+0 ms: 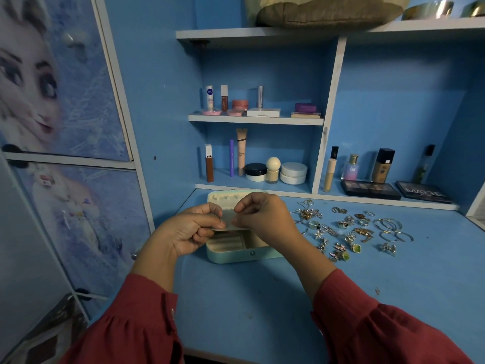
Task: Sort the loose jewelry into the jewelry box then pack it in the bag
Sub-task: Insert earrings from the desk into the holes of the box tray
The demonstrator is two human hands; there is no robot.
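Jewelry box [237,252]: pale green case, lid open and lying back, on the blue tabletop [262,298] at centre frame; cream-lined compartments visible inside.
Left hand [187,232]: over the box's 9 o'clock edge, fingers curled, thumb and forefinger pinching a small pale flat piece [227,219].
Right hand [263,216]: over the box's 1 o'clock corner, fingers curled, pinching the same piece from the opposite side.
Pale piece: held above the open box between both hands; what it is cannot be told, possibly a small clear packet or insert.
Loose jewelry [349,229]: rings, earrings, hoops and chains spread on the tabletop at 3 o'clock of the box, apart from it.
Shelves [256,119]: cosmetics at 12 o'clock, behind the box.
Sleeves [367,324]: red, both forearms.
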